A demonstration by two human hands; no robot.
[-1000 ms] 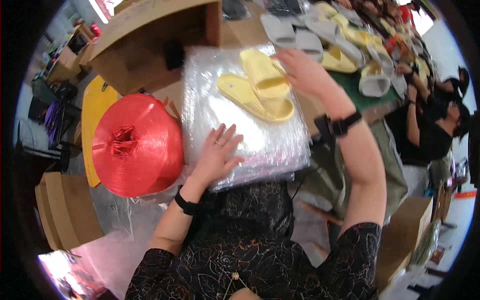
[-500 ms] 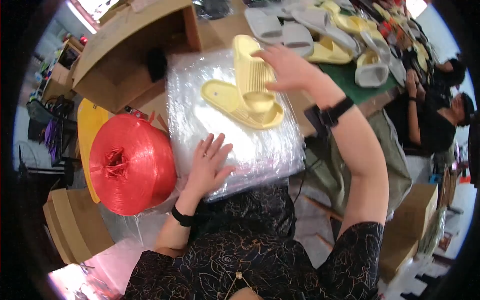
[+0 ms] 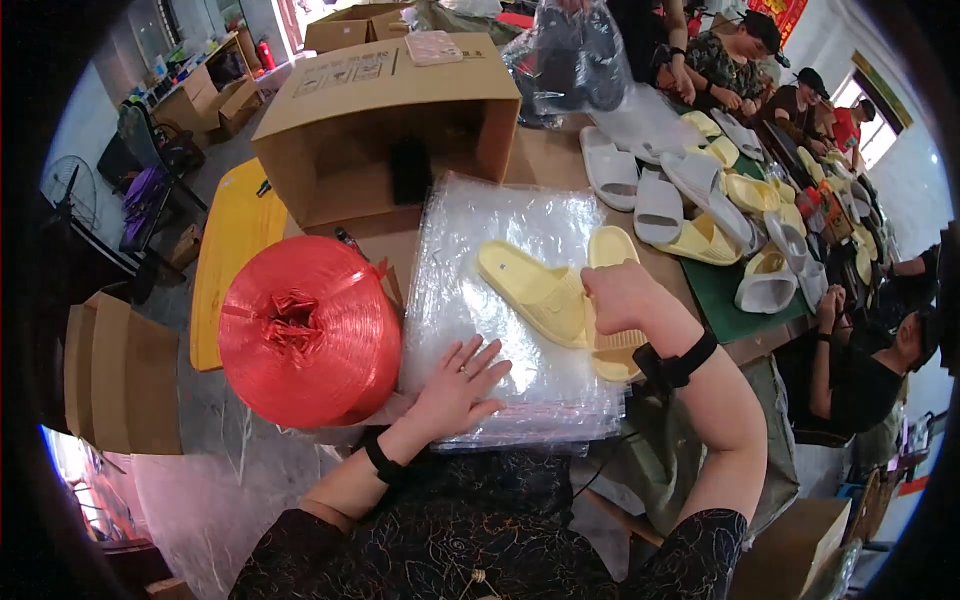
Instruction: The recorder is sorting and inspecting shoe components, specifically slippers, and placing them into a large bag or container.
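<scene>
My left hand [image 3: 458, 392] lies with fingers spread on the near left part of a stack of clear plastic bags [image 3: 450, 250]. On the stack rest two yellow slippers. One yellow slipper [image 3: 525, 285] slants across the middle, its toe end beside my right hand. The other yellow slipper [image 3: 612, 246] points away from me at the stack's right edge. My right hand [image 3: 635, 300] is closed on this second one, curled fingers at its inner edge; the hand hides its middle part.
A big roll of red plastic twine [image 3: 350, 340] stands left of the bags. Behind it is an open cardboard box [image 3: 310, 115] on its side. Grey slippers [image 3: 658, 208] and more yellow ones lie at the right on green matting [image 3: 715, 295]. Several people sit or stand along the table.
The view has tilted up. My right hand has gone from open over the yellow slippers to closed on one. The slippers, stacked crosswise before, now lie side by side. My left hand stays flat.
</scene>
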